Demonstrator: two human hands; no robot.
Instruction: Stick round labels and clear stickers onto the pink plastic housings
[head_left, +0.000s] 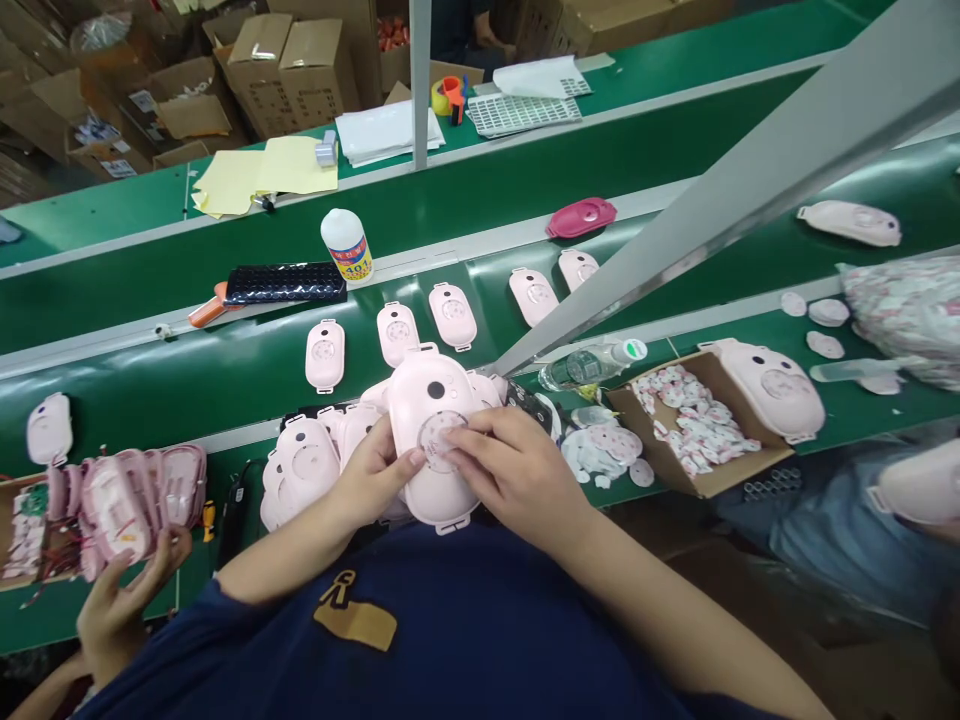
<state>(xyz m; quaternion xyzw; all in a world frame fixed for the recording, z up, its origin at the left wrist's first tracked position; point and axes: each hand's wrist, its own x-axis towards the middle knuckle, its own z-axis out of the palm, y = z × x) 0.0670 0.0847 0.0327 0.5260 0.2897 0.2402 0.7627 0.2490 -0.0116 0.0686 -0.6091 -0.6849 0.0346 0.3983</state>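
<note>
I hold a pale pink plastic casing (441, 500) upright in front of my chest, with a black dot near its top and tabs at both ends. My left hand (379, 475) grips its left edge, thumb on the front. With fingers pinched together, my right hand (521, 470) touches a round patterned disc (431, 437) on the casing's face and partly covers it. Behind and left of my left hand lies a pile of similar pink casings (300, 470). An open carton (709, 485) of small printed white-and-pink pieces (686, 415) stands to the right.
Several pink casings (325, 355) and a magenta one (581, 217) lie along the green belt. A glue bottle (346, 245) stands behind. A grey metal post (697, 190) slants across the right. Clear bottle (592, 365) lies nearby. At left, another person's hand (124, 600) touches stacked pink parts (120, 500).
</note>
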